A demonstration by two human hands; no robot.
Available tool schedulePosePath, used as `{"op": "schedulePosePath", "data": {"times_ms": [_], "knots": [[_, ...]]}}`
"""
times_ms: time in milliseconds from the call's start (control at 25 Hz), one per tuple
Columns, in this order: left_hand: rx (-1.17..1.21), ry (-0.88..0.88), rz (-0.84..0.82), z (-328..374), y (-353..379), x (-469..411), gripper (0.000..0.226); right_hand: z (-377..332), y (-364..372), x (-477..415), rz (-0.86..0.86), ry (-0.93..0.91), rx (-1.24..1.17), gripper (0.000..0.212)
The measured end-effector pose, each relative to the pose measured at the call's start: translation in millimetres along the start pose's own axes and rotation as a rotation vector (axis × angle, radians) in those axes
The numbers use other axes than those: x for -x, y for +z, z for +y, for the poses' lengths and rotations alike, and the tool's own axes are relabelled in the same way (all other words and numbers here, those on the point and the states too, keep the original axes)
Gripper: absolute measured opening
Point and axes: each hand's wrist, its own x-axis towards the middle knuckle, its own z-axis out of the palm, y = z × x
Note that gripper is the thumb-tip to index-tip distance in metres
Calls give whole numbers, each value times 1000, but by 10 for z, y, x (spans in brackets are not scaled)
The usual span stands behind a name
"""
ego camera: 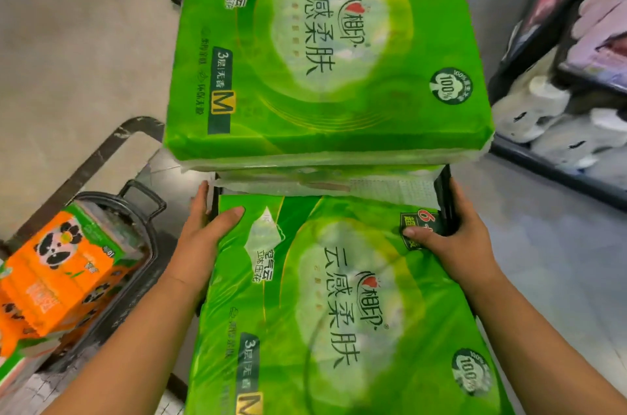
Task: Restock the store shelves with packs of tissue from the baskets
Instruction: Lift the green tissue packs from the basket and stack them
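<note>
Pale shop floor runs under you, with a shelf of white rolls on your right. You grip the near green pack by its far corners. Your left hand and right hand each press a thumb on top, fingers down the sides, likely to lift it level from the black basket. Another green pack lies beyond.

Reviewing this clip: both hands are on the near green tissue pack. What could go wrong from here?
1. The left hand and right hand hold the near green pack only at its far corners, thumbs on glossy wrap; that grip might slip or the pack sag when lifted.
2. The far green pack sits raised on other packs right beyond it and overhangs them; a bump while lifting could tip it off.
</note>
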Motion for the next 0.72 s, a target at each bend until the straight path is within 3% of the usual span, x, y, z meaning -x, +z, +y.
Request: {"op": "schedulePosePath", "data": {"times_ms": [240,320,720], "knots": [[35,31,-129,1050,979,-1054,52,-498,-467,-1139,184,-2,-3,92],[60,18,-199,1367,1286,-1515,48,-629,-584,-1580,240,11,-19,97],[-21,49,-431,2820,3406,-3976,69,-1209,-1569,-4199,459,94,-68,94]]}}
